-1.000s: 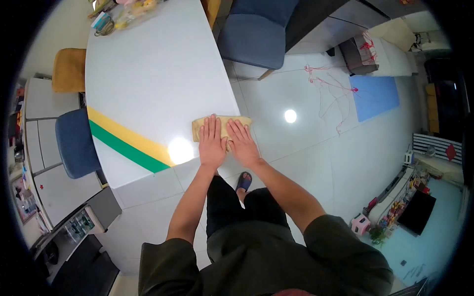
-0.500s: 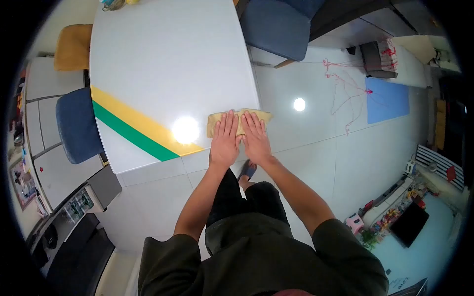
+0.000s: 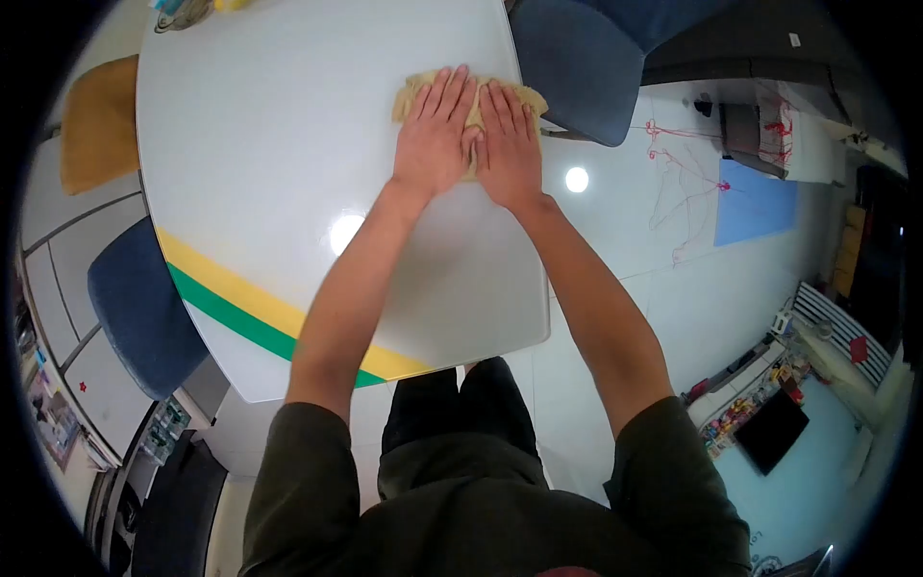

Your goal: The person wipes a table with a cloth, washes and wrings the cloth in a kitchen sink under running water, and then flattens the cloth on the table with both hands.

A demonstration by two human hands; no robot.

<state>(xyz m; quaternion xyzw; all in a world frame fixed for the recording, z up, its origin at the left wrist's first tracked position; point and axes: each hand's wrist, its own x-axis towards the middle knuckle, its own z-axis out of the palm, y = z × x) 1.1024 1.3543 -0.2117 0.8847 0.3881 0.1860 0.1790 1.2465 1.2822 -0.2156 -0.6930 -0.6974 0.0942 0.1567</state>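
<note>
Side by side, both my hands press down on a tan cloth near the right edge of the white table. My left hand lies flat on it with the fingers stretched forward. Beside it, my right hand is also flat, fingers slightly apart, with the thumbs close together. The cloth is bunched beyond my fingertips and overhangs the table edge a little on the right. A yellow stripe and a green stripe cross the table's near left corner.
A dark blue chair stands against the table's right side. On the left are a mustard chair and a blue chair. Small items sit at the table's far left. Red string lies near a blue mat.
Both hands have slid the cloth forward, away from my body, along the table's right edge. My arms are stretched further out, and the view has shifted forward over the table.
</note>
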